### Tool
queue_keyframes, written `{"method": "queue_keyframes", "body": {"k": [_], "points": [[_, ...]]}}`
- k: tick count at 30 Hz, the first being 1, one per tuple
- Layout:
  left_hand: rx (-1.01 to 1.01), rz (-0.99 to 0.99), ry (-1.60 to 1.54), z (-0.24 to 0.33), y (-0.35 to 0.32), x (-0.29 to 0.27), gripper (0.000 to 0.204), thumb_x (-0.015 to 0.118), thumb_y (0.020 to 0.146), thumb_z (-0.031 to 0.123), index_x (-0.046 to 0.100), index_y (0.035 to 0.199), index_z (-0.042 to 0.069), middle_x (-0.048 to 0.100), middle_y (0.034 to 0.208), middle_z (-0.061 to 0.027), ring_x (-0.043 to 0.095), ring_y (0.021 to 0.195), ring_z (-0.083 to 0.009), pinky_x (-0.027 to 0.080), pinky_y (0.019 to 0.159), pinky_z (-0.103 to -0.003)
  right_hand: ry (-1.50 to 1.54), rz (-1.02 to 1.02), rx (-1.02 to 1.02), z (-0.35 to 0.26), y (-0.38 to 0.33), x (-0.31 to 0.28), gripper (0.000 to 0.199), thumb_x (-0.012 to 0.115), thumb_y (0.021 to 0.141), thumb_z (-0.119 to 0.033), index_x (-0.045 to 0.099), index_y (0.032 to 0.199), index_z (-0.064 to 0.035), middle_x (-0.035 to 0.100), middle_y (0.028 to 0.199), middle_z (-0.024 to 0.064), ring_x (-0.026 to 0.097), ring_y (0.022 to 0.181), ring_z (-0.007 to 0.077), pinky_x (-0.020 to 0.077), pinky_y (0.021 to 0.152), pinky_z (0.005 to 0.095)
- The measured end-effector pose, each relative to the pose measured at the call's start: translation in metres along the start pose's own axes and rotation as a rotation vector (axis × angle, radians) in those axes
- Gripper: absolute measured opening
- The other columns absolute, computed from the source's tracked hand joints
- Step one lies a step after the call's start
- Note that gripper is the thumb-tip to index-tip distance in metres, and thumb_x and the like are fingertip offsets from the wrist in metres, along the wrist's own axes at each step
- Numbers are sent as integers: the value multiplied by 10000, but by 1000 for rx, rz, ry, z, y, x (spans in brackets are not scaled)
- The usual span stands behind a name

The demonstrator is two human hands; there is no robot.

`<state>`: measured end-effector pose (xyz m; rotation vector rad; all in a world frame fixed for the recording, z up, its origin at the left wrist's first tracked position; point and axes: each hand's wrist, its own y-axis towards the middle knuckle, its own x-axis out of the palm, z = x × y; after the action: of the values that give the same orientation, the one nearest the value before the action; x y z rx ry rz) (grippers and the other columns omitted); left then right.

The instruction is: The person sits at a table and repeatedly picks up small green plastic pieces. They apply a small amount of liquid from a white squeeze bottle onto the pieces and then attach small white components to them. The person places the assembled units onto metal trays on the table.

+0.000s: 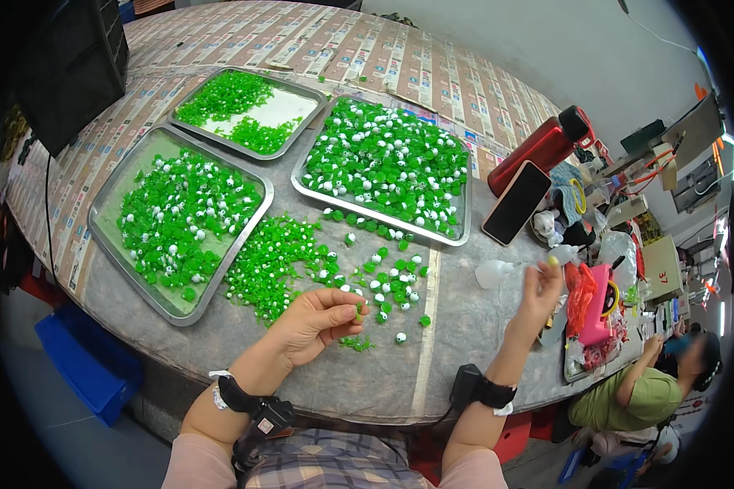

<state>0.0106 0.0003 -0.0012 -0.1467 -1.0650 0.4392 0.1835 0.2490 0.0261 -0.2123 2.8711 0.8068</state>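
My left hand (318, 324) is closed in a pinch on a small green plastic piece (359, 312), mostly hidden by the fingertips. It is above the near table edge, beside a heap of loose green plastic pieces (271, 265). Several green-and-white balls (393, 285) with dark dots lie scattered just beyond it. My right hand (540, 295) is raised at the right with its fingers apart; something pale yellow shows at one fingertip. Close to those fingers is a translucent white bottle (564, 254). A second translucent bottle (491, 275) lies left of that hand.
Metal trays hold green-and-white balls, one at left (98, 213) and one at centre (466, 213); a third tray (302, 104) holds green pieces. A red flask (530, 155), a phone (517, 202) and a pink container (599, 306) stand at right. Another person (640, 395) sits at far right.
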Motion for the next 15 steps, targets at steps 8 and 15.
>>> {"method": "queue_keyframes", "body": {"k": [8, 15], "points": [[15, -3, 46, 0, 2, 3, 154, 557, 748, 9, 560, 901, 22, 575, 872, -67, 573, 758, -129, 490, 700, -222, -102, -424, 199, 54, 0, 2, 379, 596, 735, -101, 445, 1071, -18, 522, 953, 71, 501, 806, 120, 399, 690, 222], [41, -4, 109, -2, 0, -1, 172, 558, 755, 20, 564, 926, 6, 580, 898, -71, 571, 774, -122, 478, 713, -217, 517, -664, 366, -61, -46, 42, 380, 613, 733, -144, 450, 1042, 4, 547, 909, 75, 518, 784, 111, 411, 654, 217]]}}
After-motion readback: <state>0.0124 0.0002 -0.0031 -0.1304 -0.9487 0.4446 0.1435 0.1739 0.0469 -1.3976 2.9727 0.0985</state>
